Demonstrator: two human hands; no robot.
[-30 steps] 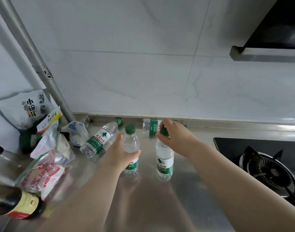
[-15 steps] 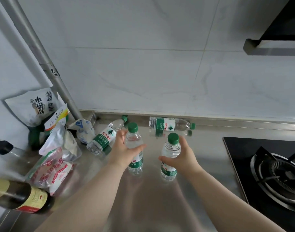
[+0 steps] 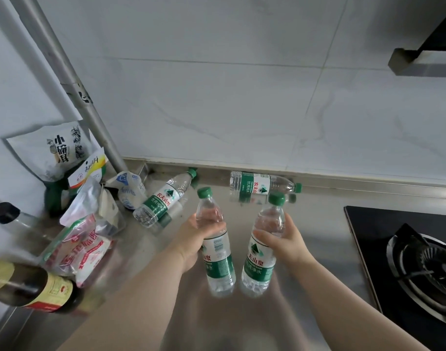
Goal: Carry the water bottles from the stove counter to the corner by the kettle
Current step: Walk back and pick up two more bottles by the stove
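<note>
The head view looks down on a brushed stainless-steel counter [image 3: 318, 219] set against pale marbled wall tiles. The left hand [image 3: 194, 239] is wrapped around the upper body of a clear plastic water bottle with a green cap and green-and-white label [image 3: 217, 252], and the right hand [image 3: 285, 239] grips a second bottle of the same kind [image 3: 261, 259] just beside it; both bottles are upright and slightly tilted, their bases over the counter, though contact with the surface cannot be judged. Two more matching bottles lie on their sides near the back edge: one [image 3: 163, 201] angled toward the left corner, the other [image 3: 260, 186] along the wall. At the left sit crumpled food packets [image 3: 75, 239], a white printed pouch [image 3: 57, 150] and a dark glass sauce bottle with a yellow-and-red label [image 3: 32, 287]. A black gas hob [image 3: 374, 239] occupies the right.
</note>
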